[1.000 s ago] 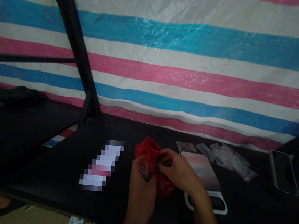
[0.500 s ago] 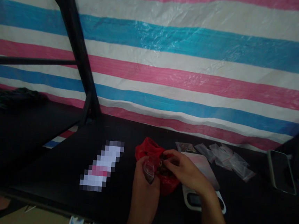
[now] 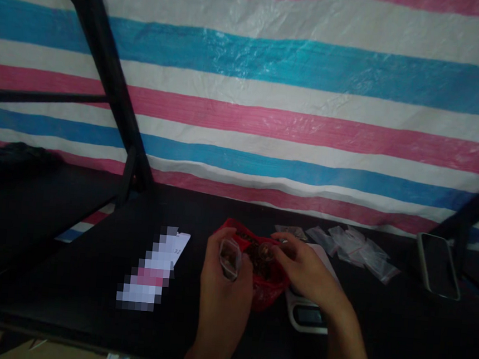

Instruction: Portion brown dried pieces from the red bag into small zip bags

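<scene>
A red plastic bag (image 3: 269,294) lies open on the black table, filled with small brown pieces (image 3: 254,252) too fine to name. My left hand (image 3: 223,290) is at the bag's left side, its fingers wrapped round a small clear plastic bag (image 3: 230,258) whose mouth gapes open. Over the right part of the red bag, my right hand (image 3: 301,266) pinches a small round clear cup (image 3: 265,252) with some brown bits showing in it. Part of a white kitchen scale (image 3: 309,314) is hidden under my right hand and wrist.
Behind the scale lie a filled clear bag (image 3: 291,232) and several flat clear bags (image 3: 357,248). A phone (image 3: 439,267) rests at the right. A blurred-out white slip or screen (image 3: 151,272) lies left. Black posts (image 3: 106,73) and a striped sheet (image 3: 275,60) stand behind.
My right hand has come up from among the brown pieces, and the round cup now shows in its fingers. The small clear bag in my left hand is turned with its mouth wider open.
</scene>
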`<state>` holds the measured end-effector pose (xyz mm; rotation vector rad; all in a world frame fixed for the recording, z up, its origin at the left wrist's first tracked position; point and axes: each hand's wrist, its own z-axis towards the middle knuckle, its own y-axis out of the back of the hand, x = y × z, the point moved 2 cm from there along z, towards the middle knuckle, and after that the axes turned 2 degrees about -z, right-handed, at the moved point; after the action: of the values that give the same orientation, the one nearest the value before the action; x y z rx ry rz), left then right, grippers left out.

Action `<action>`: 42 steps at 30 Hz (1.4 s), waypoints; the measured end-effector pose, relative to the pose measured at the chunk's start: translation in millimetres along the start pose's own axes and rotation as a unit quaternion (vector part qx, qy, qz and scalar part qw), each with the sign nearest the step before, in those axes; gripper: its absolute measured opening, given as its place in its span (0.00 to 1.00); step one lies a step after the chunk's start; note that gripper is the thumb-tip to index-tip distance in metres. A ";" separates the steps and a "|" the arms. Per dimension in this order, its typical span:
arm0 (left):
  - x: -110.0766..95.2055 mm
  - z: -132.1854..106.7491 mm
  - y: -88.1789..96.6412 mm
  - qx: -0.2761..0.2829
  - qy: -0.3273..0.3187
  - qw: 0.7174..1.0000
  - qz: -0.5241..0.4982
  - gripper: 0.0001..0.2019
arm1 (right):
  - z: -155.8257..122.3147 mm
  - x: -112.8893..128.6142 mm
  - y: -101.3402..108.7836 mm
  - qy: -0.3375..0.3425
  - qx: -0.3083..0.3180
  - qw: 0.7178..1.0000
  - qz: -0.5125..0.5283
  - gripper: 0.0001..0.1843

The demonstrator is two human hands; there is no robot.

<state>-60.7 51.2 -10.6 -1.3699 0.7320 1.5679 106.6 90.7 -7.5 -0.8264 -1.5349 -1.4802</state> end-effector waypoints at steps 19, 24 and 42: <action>48.5 14.1 -19.9 0.167 -0.016 0.975 0.149 0.14 | -10.7 20.0 11.8 0.062 -0.153 0.986 -0.005 0.20; 56.5 13.2 -22.9 0.171 -0.078 0.966 0.179 0.17 | -17.8 42.5 -7.3 0.076 -0.109 0.991 -0.033 0.24; 47.8 12.7 -9.9 0.173 -0.067 0.982 0.046 0.22 | -23.2 56.8 -18.1 0.195 -0.152 0.967 -0.067 0.27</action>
<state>-56.4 78.1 -53.0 -0.9796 0.9464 1.5027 68.3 61.1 34.3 -0.5624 -1.1036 -1.8801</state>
